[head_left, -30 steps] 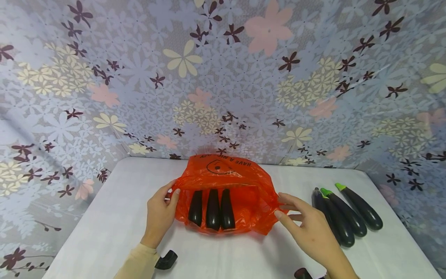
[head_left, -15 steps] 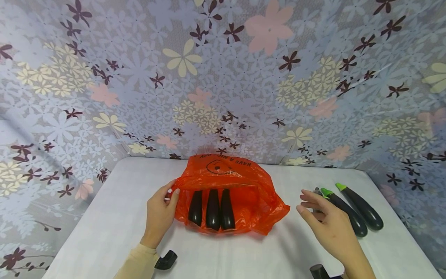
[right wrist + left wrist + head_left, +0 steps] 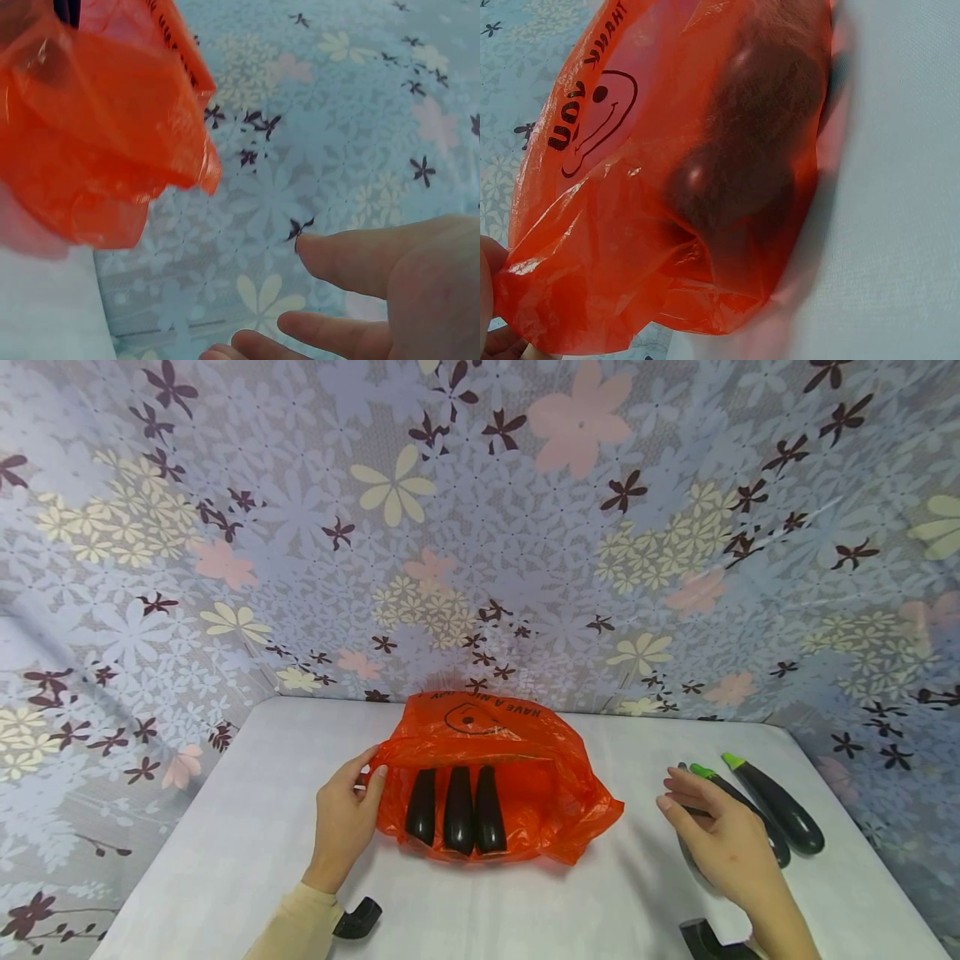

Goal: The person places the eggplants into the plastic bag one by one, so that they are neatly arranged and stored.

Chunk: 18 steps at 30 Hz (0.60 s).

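An orange-red plastic bag (image 3: pixel 540 714) with a printed face lies on the table, its mouth facing me. Inside it, three dark eggplants (image 3: pixel 459 814) lie side by side; through the film they also show as dark shapes in the left wrist view. My left hand (image 3: pixel 345 818) pinches the left edge of the bag's mouth between thumb and fingers. Over at the right, my right hand (image 3: pixel 727 843) is off the bag, fingers extended and holding nothing visible. It partly covers the nearer of the loose eggplants (image 3: pixel 780 802); whether it touches one I cannot tell.
A white-covered table (image 3: pixel 247 827) meets a flowered cloth backdrop (image 3: pixel 480 527) at the back and sides. Black wrist-worn pieces (image 3: pixel 357 919) show beside both forearms. The bag's loose right corner (image 3: pixel 611 810) sticks out toward the right hand.
My right hand has let go of the bag's right edge and moved right, over to the loose eggplants. The bag's corner now hangs free. My left hand has stayed in place.
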### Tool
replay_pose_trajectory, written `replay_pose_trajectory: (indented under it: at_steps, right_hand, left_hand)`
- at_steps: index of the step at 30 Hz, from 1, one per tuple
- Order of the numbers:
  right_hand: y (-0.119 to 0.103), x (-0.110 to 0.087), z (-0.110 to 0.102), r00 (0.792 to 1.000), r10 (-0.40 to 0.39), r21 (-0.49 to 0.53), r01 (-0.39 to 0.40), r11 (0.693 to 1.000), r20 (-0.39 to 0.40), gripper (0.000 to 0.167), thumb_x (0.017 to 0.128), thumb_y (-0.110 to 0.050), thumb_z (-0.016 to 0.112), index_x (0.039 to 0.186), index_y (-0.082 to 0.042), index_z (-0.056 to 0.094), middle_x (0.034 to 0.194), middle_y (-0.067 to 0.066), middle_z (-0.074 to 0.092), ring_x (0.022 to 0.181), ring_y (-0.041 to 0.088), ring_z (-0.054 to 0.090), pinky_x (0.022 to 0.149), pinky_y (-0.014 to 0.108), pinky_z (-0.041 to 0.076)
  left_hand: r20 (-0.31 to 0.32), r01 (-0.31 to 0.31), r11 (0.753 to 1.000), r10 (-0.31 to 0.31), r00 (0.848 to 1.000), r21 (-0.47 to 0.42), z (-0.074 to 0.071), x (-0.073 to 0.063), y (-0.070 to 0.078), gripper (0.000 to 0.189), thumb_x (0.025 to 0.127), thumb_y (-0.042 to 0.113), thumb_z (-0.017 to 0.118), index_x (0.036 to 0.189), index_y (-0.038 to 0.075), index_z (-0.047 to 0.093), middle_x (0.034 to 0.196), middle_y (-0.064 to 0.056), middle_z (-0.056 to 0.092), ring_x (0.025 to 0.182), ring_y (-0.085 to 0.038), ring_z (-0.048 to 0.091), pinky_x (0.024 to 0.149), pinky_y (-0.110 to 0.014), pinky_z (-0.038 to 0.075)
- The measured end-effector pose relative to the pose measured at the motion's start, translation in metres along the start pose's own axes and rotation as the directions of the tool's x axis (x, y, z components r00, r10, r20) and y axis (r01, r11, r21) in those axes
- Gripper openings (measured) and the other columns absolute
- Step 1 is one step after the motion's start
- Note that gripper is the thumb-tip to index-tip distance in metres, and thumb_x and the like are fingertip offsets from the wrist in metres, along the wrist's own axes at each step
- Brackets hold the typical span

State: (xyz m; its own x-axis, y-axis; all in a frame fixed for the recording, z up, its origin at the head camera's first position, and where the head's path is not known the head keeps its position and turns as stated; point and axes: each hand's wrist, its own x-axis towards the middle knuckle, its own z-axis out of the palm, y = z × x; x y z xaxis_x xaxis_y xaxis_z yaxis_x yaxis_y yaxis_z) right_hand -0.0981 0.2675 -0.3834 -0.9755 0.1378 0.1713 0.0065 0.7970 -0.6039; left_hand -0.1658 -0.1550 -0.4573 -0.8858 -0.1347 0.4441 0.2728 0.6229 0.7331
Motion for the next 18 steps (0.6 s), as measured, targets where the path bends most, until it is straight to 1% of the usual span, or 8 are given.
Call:
replay_pose_trajectory:
  at_steps: [3, 7, 12, 18]
  right_hand:
    - [0.006, 0.002, 0.001, 1.000, 0.012, -0.002, -0.012, 1.000, 0.003, 0.058, 0.100, -0.039, 0.062, 0.142, 0.001, 0.052, 0.127, 0.023, 0.064, 0.111, 0.038, 0.064, 0.084, 0.051, 0.055]
    - [0.014, 0.006, 0.002, 1.000, 0.021, -0.006, -0.021, 1.000, 0.013, 0.061, 0.101, -0.040, 0.060, 0.143, 0.002, 0.051, 0.129, 0.025, 0.063, 0.112, 0.039, 0.064, 0.086, 0.053, 0.054]
    - [0.027, 0.011, 0.004, 1.000, 0.018, -0.010, -0.018, 1.000, 0.017, 0.061, 0.102, -0.042, 0.057, 0.143, 0.002, 0.051, 0.127, 0.026, 0.064, 0.111, 0.040, 0.064, 0.086, 0.055, 0.053]
    - [0.042, 0.016, 0.003, 0.999, 0.045, -0.066, -0.043, 0.997, 0.025, 0.063, 0.102, -0.044, 0.056, 0.142, 0.004, 0.051, 0.124, 0.030, 0.063, 0.107, 0.046, 0.064, 0.084, 0.060, 0.051]
  left_hand:
    - [-0.002, -0.001, 1.000, 0.001, 1.000, -0.003, 0.000, 0.000, 0.000, 0.037, 0.097, 0.014, 0.068, 0.133, 0.005, 0.065, 0.108, -0.012, 0.071, 0.079, -0.020, 0.063, 0.064, -0.023, 0.055]
    - [-0.006, -0.003, 1.000, 0.003, 1.000, -0.006, 0.000, 0.000, 0.001, 0.036, 0.097, 0.014, 0.067, 0.132, 0.005, 0.066, 0.107, -0.013, 0.071, 0.077, -0.020, 0.063, 0.063, -0.022, 0.055]
    - [0.000, 0.003, 1.000, -0.003, 1.000, -0.002, -0.001, 0.000, 0.002, 0.037, 0.098, 0.015, 0.067, 0.133, 0.005, 0.065, 0.108, -0.013, 0.071, 0.077, -0.021, 0.063, 0.064, -0.022, 0.055]
    - [0.009, 0.010, 1.000, -0.010, 1.000, 0.007, -0.001, 0.000, 0.002, 0.037, 0.098, 0.017, 0.067, 0.134, 0.006, 0.065, 0.109, -0.013, 0.071, 0.078, -0.021, 0.063, 0.065, -0.023, 0.055]
